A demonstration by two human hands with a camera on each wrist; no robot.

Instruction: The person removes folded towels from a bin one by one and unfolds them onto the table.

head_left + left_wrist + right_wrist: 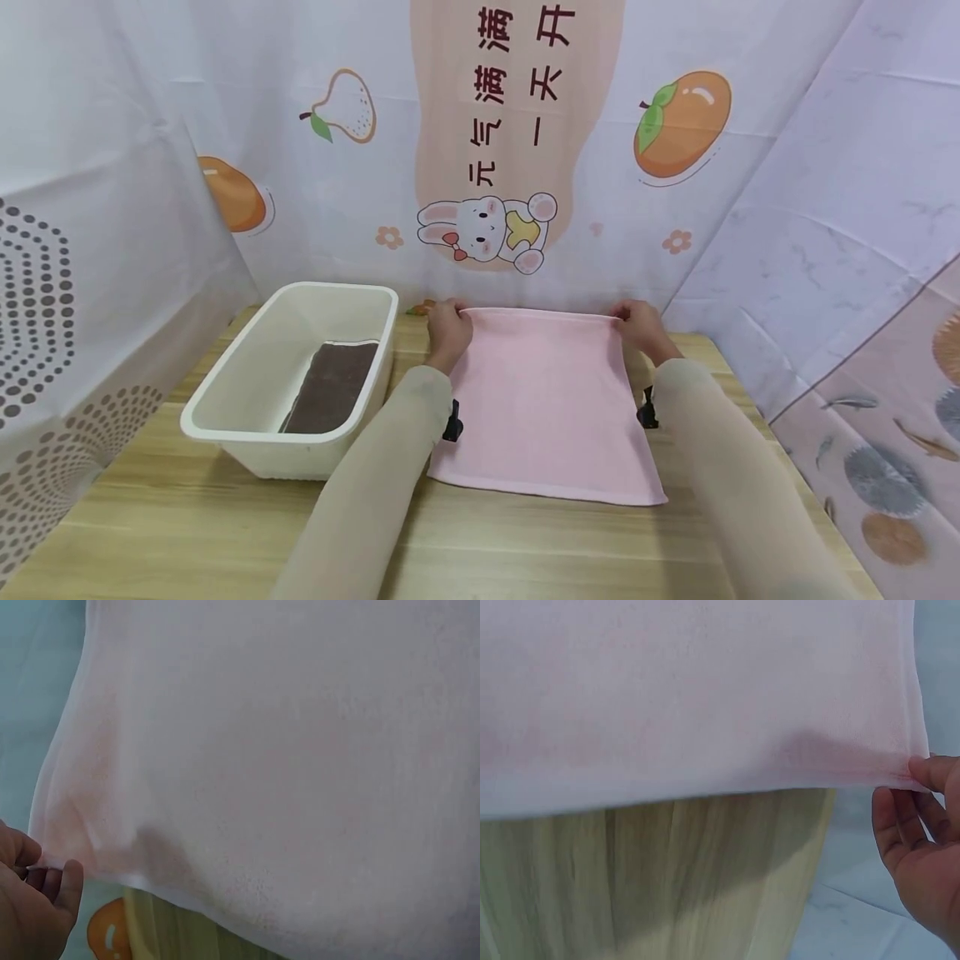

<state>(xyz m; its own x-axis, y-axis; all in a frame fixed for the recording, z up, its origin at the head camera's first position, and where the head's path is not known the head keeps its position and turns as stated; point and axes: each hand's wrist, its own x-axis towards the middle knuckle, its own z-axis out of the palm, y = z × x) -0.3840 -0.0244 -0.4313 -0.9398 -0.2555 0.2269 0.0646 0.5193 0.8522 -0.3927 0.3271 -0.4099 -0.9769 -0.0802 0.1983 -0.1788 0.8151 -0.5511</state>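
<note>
A pink square cloth [546, 400], like a small towel with hemmed edges, is stretched out flat between both hands over the wooden table. My left hand [450, 332] pinches its far left corner; in the left wrist view the thumb and fingers of that hand [37, 892] close on the hem. At the far right corner, my right hand [641, 327] pinches the cloth in the same way. The right wrist view shows the thumb of this hand [926, 832] on top of the corner and the fingers beneath. The cloth's near edge reaches toward the table's front.
To the left of the cloth stands a white plastic basin [247, 375] with a dark brown folded cloth [333, 387] inside. Behind the wooden table [525, 550] hangs a printed curtain [360, 192] with fruit and a rabbit. More patterned fabric [840, 250] hangs along the right side.
</note>
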